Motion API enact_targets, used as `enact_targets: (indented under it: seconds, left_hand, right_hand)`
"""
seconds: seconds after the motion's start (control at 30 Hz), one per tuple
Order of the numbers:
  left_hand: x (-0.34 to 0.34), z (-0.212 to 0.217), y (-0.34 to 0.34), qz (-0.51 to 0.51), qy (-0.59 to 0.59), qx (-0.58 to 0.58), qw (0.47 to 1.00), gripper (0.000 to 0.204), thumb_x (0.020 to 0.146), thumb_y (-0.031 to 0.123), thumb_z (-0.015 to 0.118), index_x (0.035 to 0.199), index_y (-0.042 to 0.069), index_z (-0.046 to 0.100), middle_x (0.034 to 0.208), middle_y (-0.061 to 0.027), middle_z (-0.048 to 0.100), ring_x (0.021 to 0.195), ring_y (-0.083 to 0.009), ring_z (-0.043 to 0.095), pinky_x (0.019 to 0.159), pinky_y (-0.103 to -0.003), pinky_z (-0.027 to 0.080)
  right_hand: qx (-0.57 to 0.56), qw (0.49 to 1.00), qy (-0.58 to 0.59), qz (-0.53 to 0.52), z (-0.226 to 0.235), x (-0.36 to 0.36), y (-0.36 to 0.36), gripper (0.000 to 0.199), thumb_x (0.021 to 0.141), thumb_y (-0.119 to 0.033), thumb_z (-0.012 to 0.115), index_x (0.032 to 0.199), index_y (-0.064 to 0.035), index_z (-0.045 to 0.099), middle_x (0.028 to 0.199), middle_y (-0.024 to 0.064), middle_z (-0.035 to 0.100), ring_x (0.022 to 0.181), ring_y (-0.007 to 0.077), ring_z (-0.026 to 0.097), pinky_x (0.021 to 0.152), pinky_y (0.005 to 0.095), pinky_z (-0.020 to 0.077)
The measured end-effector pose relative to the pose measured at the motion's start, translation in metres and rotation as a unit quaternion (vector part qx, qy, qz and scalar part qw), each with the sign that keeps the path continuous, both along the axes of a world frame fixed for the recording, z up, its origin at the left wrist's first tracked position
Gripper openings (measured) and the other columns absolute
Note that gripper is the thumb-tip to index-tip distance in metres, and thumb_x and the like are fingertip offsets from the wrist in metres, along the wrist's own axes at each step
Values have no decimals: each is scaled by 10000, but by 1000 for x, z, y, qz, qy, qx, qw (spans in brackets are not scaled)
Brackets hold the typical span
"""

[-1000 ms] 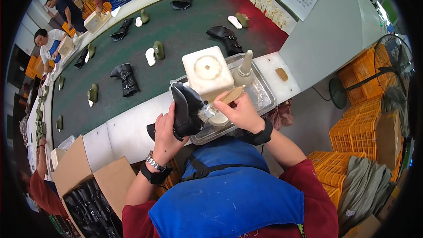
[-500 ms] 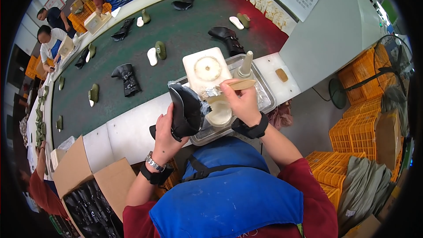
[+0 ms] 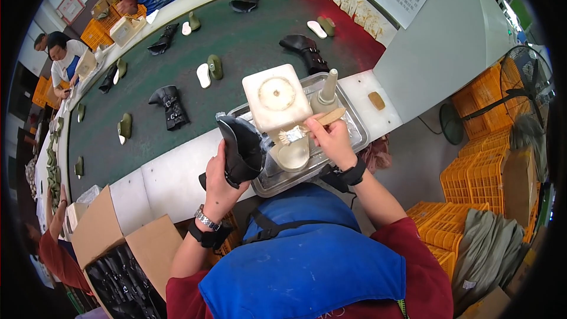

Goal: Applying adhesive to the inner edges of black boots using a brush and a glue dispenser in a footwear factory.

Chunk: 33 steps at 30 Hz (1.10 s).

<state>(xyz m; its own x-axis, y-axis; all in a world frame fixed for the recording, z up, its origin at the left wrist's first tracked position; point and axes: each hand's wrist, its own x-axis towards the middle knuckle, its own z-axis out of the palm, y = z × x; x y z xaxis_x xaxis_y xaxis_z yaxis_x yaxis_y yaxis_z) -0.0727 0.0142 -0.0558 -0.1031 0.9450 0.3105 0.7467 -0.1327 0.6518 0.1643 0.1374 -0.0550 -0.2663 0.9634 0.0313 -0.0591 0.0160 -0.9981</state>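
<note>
My left hand (image 3: 221, 183) is closed round a black boot upper (image 3: 243, 150), its wide opening tilted toward the right. My right hand (image 3: 333, 143) grips a brush (image 3: 294, 135) by its flat wooden handle. The pale bristles, wrapped in something silvery, hang above a round whitish cup (image 3: 294, 157), apart from the boot upper. That cup sits in a metal tray (image 3: 269, 188). A white square container (image 3: 276, 95) and a pale bottle with a tapered neck (image 3: 326, 95) stand beside it. The cup's contents are hard to make out.
A green conveyor belt (image 3: 236, 41) carries black boot uppers, olive shoe forms and white soles. At left, an open cardboard box (image 3: 97, 218) holds more black uppers. Orange crates (image 3: 472, 168) and a fan (image 3: 525, 88) stand at right. Several people work across the belt.
The brush has dropped and moved right, away from the boot upper's edge, to over the cup. My left hand and the boot upper have shifted slightly left.
</note>
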Motion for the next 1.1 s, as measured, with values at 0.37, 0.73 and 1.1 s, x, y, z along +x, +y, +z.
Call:
enact_targets:
  seconds: [0.37,0.73,1.1]
  left_hand:
    - [12,7,6,20,112,5,993,911,583,150,722,1346,-25,257,940,-128,532,885,-293,517,946,-494,319]
    - [22,9,12,14,118,17,993,928,563,133,729,1346,-23,256,967,-139,525,910,-300,509,954,-502,312]
    - [28,13,12,-15,25,22,999,923,552,108,730,1336,-31,264,989,-166,530,890,-308,509,919,-460,338]
  right_hand:
    - [209,919,-327,66,-59,16,-13,347,791,-252,611,632,56,590,592,235,556,582,402,565,541,448,450]
    - [-107,992,-42,57,7,34,9,205,894,-202,541,875,-12,616,627,-7,541,507,41,479,463,172,392]
    - [-9,999,19,27,22,-1,11,176,888,-167,552,880,1,604,650,0,555,526,40,480,479,174,389]
